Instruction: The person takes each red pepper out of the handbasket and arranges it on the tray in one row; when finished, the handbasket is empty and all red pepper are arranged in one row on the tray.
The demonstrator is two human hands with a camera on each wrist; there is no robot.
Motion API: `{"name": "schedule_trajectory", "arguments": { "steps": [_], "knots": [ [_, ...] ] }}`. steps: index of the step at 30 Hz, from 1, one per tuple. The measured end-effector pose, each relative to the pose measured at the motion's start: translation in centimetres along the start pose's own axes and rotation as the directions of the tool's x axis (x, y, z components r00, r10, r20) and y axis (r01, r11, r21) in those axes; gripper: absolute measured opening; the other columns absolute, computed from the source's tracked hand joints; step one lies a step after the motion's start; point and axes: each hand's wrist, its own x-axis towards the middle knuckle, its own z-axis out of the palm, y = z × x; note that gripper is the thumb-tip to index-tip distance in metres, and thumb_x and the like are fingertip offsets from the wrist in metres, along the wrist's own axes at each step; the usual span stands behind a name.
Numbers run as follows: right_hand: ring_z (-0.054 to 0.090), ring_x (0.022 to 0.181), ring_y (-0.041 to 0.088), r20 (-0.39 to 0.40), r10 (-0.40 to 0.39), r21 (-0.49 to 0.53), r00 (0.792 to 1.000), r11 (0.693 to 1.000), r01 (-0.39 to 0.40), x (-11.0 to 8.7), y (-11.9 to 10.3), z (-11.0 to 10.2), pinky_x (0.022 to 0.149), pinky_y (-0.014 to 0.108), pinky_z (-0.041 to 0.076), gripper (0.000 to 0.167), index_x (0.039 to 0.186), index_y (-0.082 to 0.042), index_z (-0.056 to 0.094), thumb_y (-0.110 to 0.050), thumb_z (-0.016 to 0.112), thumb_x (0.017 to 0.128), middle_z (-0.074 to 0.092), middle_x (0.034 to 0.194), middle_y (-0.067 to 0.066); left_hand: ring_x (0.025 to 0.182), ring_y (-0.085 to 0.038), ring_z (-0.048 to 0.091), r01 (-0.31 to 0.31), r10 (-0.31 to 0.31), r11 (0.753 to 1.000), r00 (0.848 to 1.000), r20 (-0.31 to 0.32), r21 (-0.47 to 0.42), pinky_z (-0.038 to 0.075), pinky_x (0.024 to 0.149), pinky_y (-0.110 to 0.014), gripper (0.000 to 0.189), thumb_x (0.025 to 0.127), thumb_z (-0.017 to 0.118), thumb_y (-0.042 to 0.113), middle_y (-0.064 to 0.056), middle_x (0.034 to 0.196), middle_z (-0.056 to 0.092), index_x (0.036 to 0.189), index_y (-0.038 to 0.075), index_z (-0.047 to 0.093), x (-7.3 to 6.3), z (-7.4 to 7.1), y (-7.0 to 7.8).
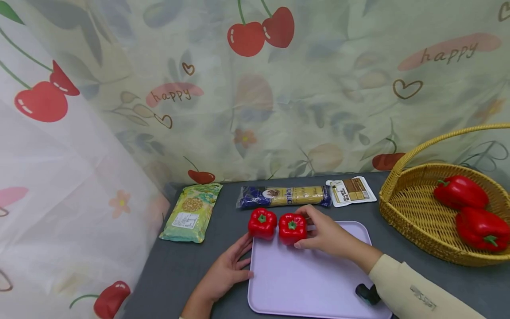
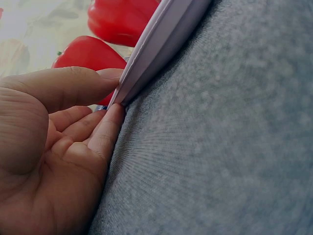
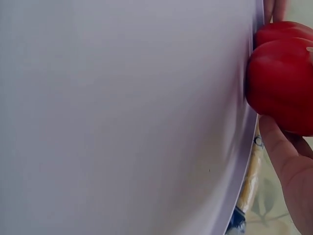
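Two red bell peppers stand side by side at the far left of the lilac tray, green stems up. My right hand holds the right bell pepper, thumb at its near side and fingers behind it. Beside it, the left bell pepper sits at the tray's far left corner. My left hand rests along the tray's left edge, fingers extended. In the left wrist view, the thumb and fingertips touch the tray rim. The right wrist view shows the held bell pepper partly overlapping the other.
A wicker basket with two more red peppers stands at the right. Behind the tray lie a pasta packet and a white-and-brown pouch. A green bag is at the left. Patterned cloth closes off the back and left.
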Motion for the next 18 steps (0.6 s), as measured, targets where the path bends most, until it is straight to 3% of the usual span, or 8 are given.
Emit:
{"name": "schedule_trajectory", "arguments": {
  "steps": [18],
  "knots": [
    [0.064, 0.123, 0.036, -0.051, 0.027, 0.012, 0.998, 1.000, -0.026, 1.0, 0.1, 1.4, 0.090, 0.033, 0.063, 0.075, 0.142, -0.003, 0.050, -0.007, 0.097, 0.083, 0.059, 0.140, 0.017, 0.161, -0.035, 0.027, -0.005, 0.005, 1.000, 1.000, -0.004, 0.005, 0.045, 0.116, -0.036, 0.102, 0.087, 0.075, -0.020, -0.018, 0.177, 0.025, 0.173, 0.004, 0.024, -0.1, -0.2, -0.1]
  ]
}}
